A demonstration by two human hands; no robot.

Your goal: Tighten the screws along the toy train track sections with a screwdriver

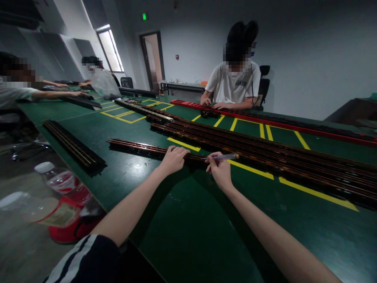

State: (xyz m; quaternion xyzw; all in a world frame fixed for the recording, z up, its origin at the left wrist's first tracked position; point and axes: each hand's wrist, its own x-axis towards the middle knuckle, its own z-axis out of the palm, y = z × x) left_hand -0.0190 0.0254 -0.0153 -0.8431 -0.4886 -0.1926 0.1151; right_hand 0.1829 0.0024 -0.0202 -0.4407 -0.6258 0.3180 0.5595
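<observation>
A long dark rail [138, 147] with copper-coloured strips lies on the green table in front of me. My left hand [176, 157] is closed over it, fingers bent across its top. My right hand [219, 169] pinches a small screwdriver [225, 157] with a clear, purplish handle. The handle points right, and its thin shaft reaches toward the rail's right end; whether the tip touches is too small to tell. Part of the rail is hidden beneath my fingers.
Beyond it lies a bundle of similar long rails [250, 147]. Another dark rail [73, 147] is at left. A co-worker [235, 84] sits opposite behind a red bar [288, 124]. Two more people sit at far left. Plastic bottles [63, 181] stand beside the table's left edge.
</observation>
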